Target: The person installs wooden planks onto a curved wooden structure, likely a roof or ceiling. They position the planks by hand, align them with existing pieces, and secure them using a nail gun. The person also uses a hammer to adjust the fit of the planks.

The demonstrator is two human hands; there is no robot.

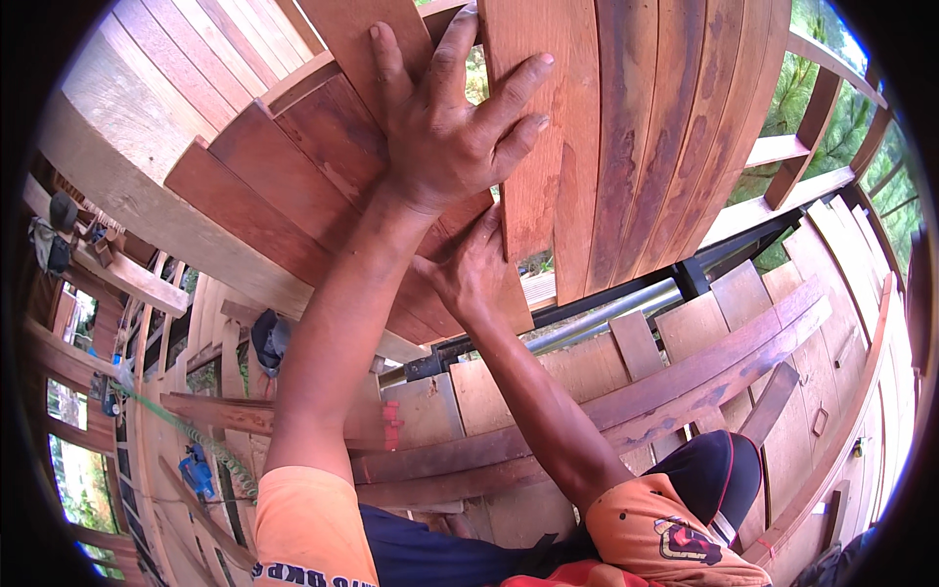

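Observation:
My left hand [450,132] reaches up with its fingers spread. It bridges a gap between a reddish-brown plank [367,44] and a lighter wooden board [528,186], with some fingertips on the lighter board. Below it, my right hand [469,264] is beside the lower left edge of the lighter board. Its thumb stands apart and its other fingers stretch up, partly covered by my left wrist. Behind both hands lies a panel of reddish-brown planks [284,181]. To the right, several stained boards [646,127] run side by side.
A thick pale beam [196,235] crosses at left. Long curved timbers [597,421] lie below my right arm, over a planked surface. A dark cap [709,474] shows by my right sleeve. A blue tool [196,472] and a green hose [176,421] are at lower left. Open framing [807,137] stands at right.

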